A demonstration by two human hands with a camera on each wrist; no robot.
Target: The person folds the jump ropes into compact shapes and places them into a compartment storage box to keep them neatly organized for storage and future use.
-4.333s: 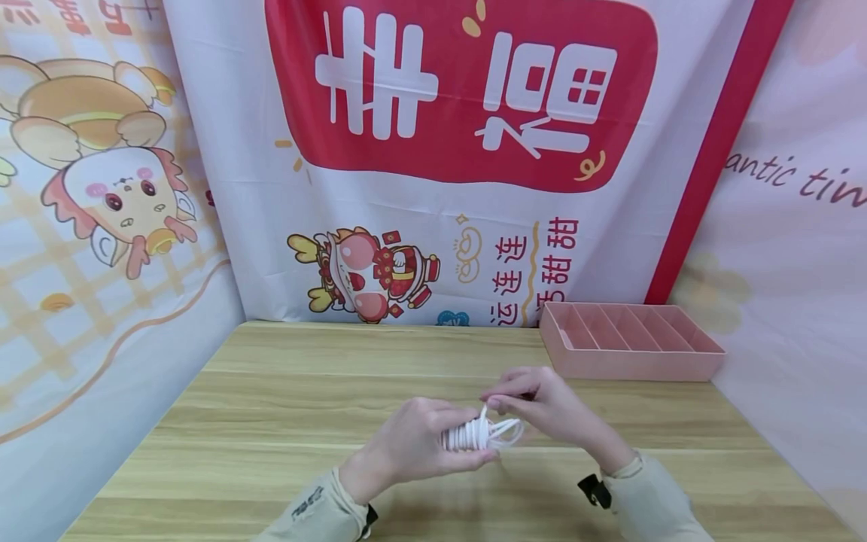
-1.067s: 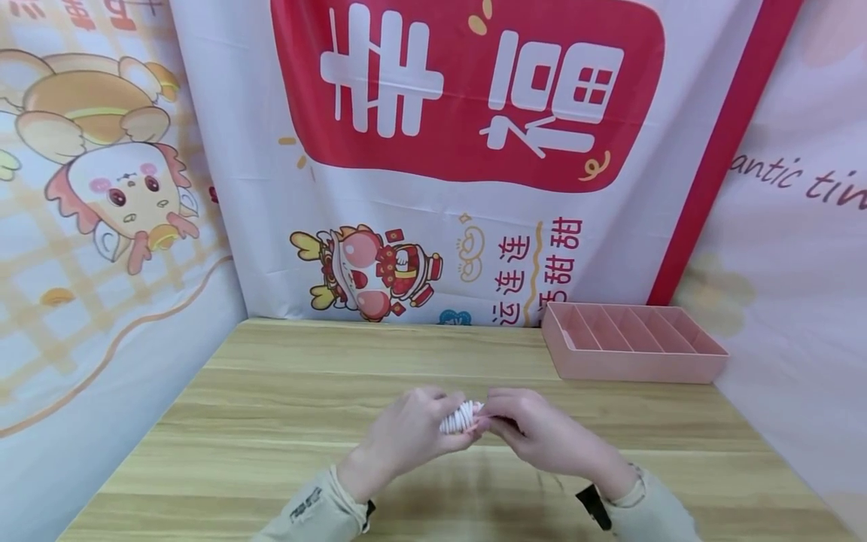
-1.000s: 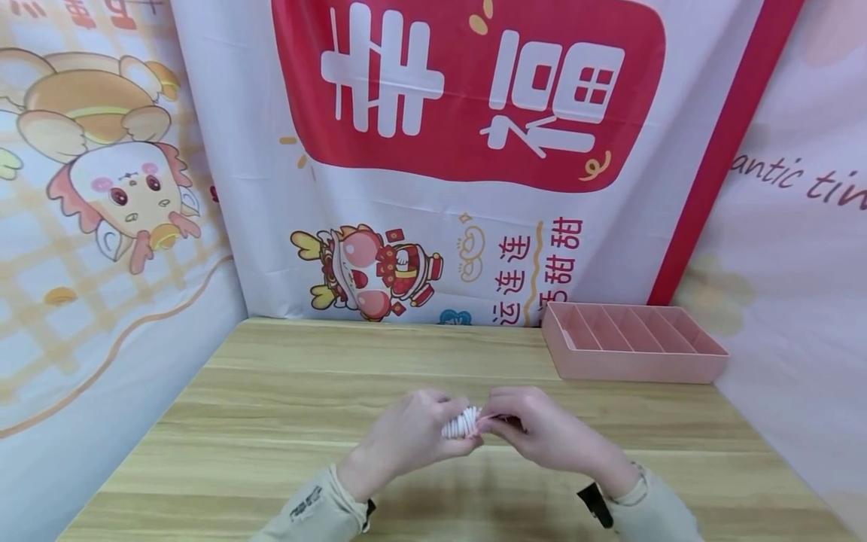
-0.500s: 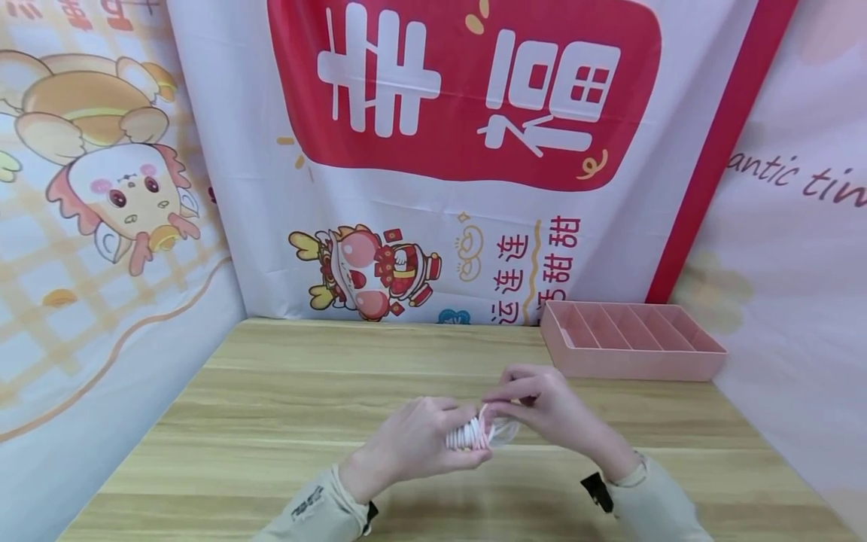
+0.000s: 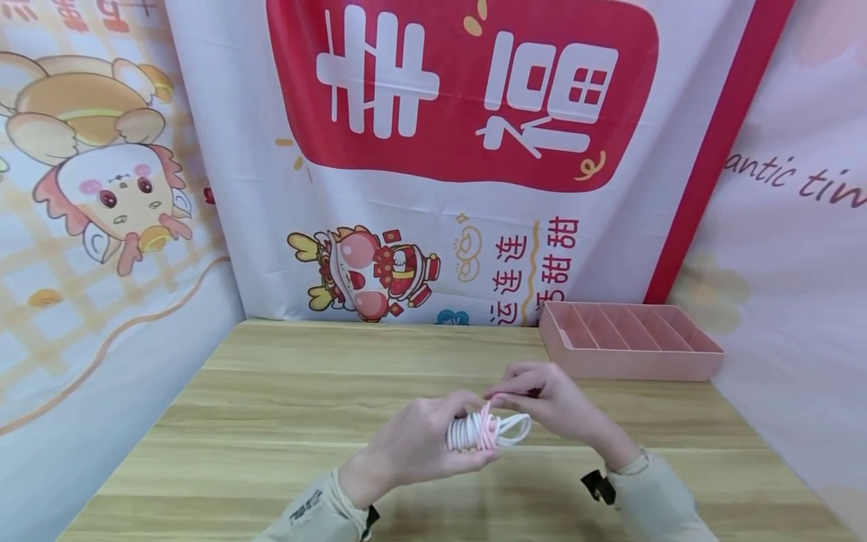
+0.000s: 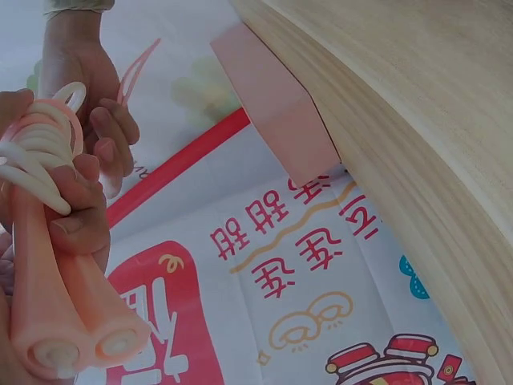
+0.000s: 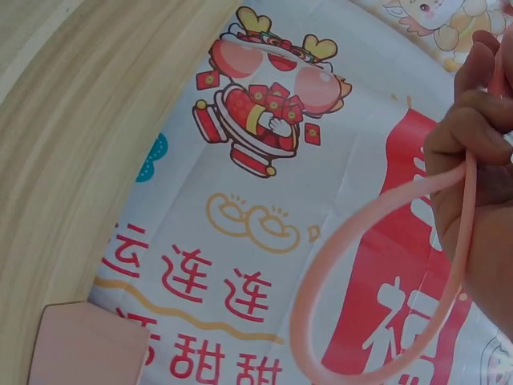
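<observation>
A jump rope with a bundled white cord is in my left hand, which grips the coil between thumb and fingers above the table. Its two pink handles show side by side in the left wrist view, pale at their ends. A thin pink band goes round the coil, and a white cord loop sticks out on the right. My right hand, just above and right of the coil, pinches the pink band. In the right wrist view, a large pink loop hangs from the fingers.
A pink divided box stands at the table's back right corner, against the hanging cloth. The wooden table lies below both hands. Printed cloths enclose the back and sides.
Compared with one second ago, when the hands met at the coil, my right hand has moved up and away, drawing out the pink band. The white loop at the coil's right end now shows.
</observation>
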